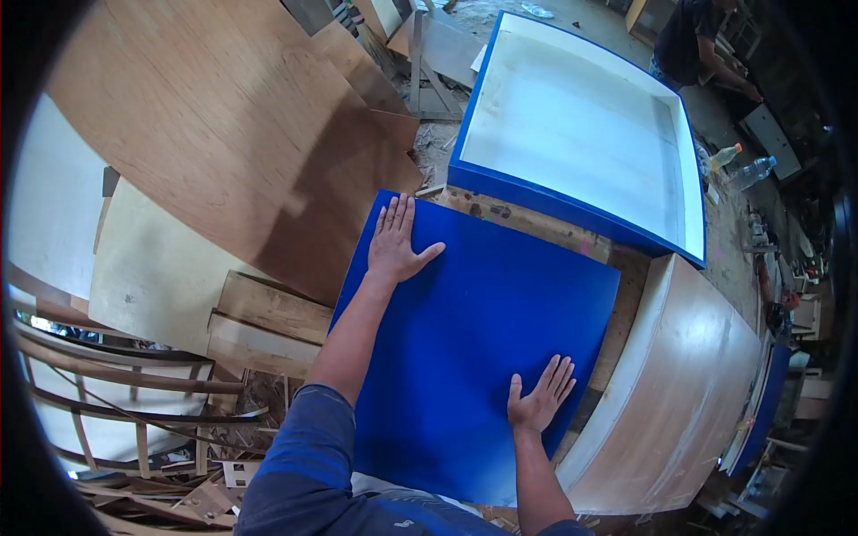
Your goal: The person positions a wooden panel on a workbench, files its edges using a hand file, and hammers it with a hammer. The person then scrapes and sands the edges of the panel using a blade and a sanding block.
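A flat blue panel lies in front of me on a wooden surface. My left hand rests on its far left part, palm down, fingers spread, fingertips close to the far edge. On the near right part of the panel lies my right hand, flat with its fingers apart. Neither hand holds anything. Just beyond the panel stands a shallow box with blue outer sides and a white inside.
Large plywood sheets lean at the left, above wooden boards. A pale curved-looking panel lies at the right. Two bottles stand at the far right, near another person. Slatted frames fill the lower left.
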Demonstrator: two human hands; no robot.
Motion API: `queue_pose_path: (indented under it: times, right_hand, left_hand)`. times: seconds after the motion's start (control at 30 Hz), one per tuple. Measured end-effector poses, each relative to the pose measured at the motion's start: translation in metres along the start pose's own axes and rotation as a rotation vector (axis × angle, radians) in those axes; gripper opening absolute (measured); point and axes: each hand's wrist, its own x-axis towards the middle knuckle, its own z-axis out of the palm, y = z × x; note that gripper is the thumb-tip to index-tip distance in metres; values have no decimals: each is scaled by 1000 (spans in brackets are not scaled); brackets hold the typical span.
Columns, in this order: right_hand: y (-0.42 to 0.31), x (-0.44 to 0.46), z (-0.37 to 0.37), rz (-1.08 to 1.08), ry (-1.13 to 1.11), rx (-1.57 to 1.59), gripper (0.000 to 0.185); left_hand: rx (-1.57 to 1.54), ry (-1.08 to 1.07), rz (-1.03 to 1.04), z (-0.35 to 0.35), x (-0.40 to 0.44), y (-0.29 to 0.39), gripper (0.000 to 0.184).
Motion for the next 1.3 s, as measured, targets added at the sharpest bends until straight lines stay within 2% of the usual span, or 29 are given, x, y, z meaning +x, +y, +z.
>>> queue_pose_path:
  times: [0.07, 0.1, 0.2, 0.27, 0.37, 0.73, 0.9, 1.0, 1.07, 1.1, 1.17, 1.23, 1.3]
  right_hand:
    - [-9, -14, 4, -6, -16, 46, 92]
    - [29, 32, -12, -17, 81, -71, 91]
    - [1, 10, -2, -12, 48, -23, 90]
    - [-2, 6, -1, -22, 57, -9, 89]
    - [-2, 7, 1, -17, 71, 7, 92]
    - [3, -8, 11, -18, 164, -39, 89]
    - [8, -15, 18, -29, 190, -1, 90]
    - [6, -16, 4, -14, 194, 27, 89]
    - [12, -17, 2, -19, 158, 42, 93]
    - [19, -16, 8, -46, 160, 53, 94]
    - [28, -21, -4, -91, 59, 101, 95]
    - [40, -34, -11, -154, 5, 159, 95]
    - [68, -74, -6, -218, -10, 207, 94]
  left_hand:
    - [42, -5, -68, -15, 1, -8, 126]
    - [-94, 73, -79, 6, 45, 39, 126]
    - [-45, 95, -123, -3, 48, 7, 128]
    - [-53, 147, -132, 5, 46, 1, 127]
    - [-37, 102, -169, 6, 23, 4, 126]
    - [-45, 46, -143, 6, -244, -23, 118]
    - [-112, 156, -137, -1, -379, -35, 109]
    - [-192, 161, -251, -12, -454, -37, 100]
    - [-222, 213, -319, 11, -498, -46, 99]
    - [-249, 220, -384, 8, -513, -44, 100]
    - [-129, 255, -577, 49, -549, -60, 103]
    - [-271, 337, -749, 52, -569, -57, 107]
    - [-578, 231, -976, 54, -574, -47, 103]
